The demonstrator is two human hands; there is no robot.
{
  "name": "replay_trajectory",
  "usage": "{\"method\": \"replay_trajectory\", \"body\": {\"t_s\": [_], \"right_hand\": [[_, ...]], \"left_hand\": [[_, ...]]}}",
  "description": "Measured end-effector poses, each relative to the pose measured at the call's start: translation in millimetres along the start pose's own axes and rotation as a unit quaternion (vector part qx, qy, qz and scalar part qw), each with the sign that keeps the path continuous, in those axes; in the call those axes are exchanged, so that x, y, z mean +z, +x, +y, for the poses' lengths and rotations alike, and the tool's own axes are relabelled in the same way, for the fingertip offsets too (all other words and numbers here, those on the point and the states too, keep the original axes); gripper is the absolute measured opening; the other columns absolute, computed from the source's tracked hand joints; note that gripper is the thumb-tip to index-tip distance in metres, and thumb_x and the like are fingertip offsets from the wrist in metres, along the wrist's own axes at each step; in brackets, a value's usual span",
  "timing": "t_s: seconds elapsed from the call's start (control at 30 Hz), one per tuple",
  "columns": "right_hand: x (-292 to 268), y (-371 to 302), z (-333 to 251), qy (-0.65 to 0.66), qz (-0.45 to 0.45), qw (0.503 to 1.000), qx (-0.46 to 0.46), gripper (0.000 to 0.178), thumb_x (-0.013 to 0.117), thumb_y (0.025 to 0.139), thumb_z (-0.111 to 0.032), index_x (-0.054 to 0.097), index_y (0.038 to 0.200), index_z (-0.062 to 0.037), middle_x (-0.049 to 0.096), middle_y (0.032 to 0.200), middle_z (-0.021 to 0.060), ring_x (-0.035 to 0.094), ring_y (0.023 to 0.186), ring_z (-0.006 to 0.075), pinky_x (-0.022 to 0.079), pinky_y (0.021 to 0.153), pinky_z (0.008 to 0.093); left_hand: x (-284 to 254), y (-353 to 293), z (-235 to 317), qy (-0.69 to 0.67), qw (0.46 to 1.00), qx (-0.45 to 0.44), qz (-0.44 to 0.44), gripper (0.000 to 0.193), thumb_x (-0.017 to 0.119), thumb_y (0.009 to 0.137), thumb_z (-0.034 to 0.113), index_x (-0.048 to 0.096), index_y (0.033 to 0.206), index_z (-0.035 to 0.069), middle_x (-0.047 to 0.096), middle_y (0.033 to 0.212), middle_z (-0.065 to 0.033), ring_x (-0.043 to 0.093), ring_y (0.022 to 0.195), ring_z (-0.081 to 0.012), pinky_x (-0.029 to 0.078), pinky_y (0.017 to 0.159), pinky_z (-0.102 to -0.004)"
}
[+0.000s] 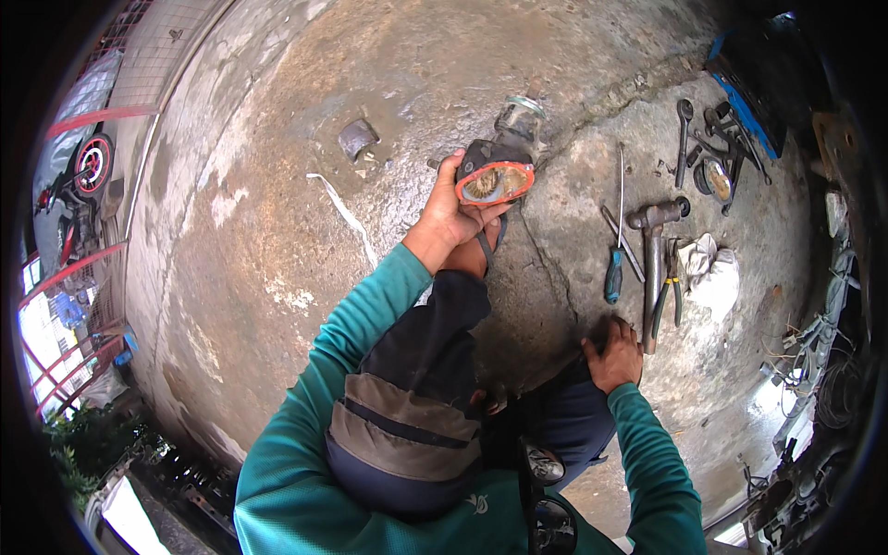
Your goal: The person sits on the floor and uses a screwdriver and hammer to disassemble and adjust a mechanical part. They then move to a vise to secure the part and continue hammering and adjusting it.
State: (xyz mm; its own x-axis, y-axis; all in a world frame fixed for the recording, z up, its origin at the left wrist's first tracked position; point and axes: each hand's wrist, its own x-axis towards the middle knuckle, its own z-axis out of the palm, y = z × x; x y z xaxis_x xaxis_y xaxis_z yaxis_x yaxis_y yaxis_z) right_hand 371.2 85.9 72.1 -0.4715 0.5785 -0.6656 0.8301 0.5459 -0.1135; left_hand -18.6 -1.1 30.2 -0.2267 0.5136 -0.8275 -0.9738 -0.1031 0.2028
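My left hand [446,220] grips a dark metal housing [483,154] above the floor, just past my left foot. Orange-red material runs round the rim of its oval opening, and a ribbed part shows inside. Right behind the housing is a clear jar [521,120] with a pale rim; I cannot tell whether they touch. My right hand [616,357] rests on my bent right knee with its fingers apart and holds nothing. Close by it lies a hammer [653,264], its handle end near my fingers.
Right of the jar lie a blue-handled screwdriver [614,268], pliers [672,289], a white rag [710,279] and several wrenches [684,139]. A dark metal piece [358,139] and a white strip [344,215] lie on the left floor. A motorcycle wheel [93,165] stands far left.
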Motion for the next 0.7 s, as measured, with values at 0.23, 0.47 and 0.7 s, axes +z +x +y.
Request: {"method": "replay_trajectory", "body": {"t_s": [0.23,0.47,0.7], "right_hand": [[0.3,-0.4,-1.1,0.002,0.005,1.000,0.001,0.076,0.071,0.092,-0.049,0.053,0.149,-0.0024,0.054,0.151,0.0192,0.048,0.142,0.0394,0.040,0.116,0.0523],[2.7,0.1,2.4,0.002,0.008,1.000,0.003,0.074,0.072,0.090,-0.050,0.056,0.145,-0.0033,0.053,0.152,0.0160,0.046,0.144,0.0384,0.040,0.115,0.0532],[1.1,1.0,5.3,0.025,0.014,1.000,-0.002,0.067,0.073,0.089,-0.050,0.060,0.136,-0.0037,0.054,0.149,0.0157,0.048,0.141,0.0378,0.041,0.113,0.0533]], "left_hand": [[17.3,-23.4,14.3,0.285,0.914,0.288,-0.030,0.052,0.088,0.086,0.019,0.063,0.122,-0.008,0.075,0.102,-0.0159,0.077,0.084,-0.0259,0.064,0.077,-0.0375],[66.1,-49.3,20.7,0.683,0.490,0.527,-0.124,0.062,0.094,0.059,0.026,0.076,0.115,0.009,0.075,0.115,-0.0119,0.072,0.106,-0.0336,0.057,0.095,-0.0430],[76.9,-36.9,16.5,0.743,0.418,0.481,-0.203,0.066,0.092,0.058,0.025,0.075,0.122,0.016,0.072,0.120,-0.0106,0.069,0.111,-0.0329,0.058,0.097,-0.0440]]}}
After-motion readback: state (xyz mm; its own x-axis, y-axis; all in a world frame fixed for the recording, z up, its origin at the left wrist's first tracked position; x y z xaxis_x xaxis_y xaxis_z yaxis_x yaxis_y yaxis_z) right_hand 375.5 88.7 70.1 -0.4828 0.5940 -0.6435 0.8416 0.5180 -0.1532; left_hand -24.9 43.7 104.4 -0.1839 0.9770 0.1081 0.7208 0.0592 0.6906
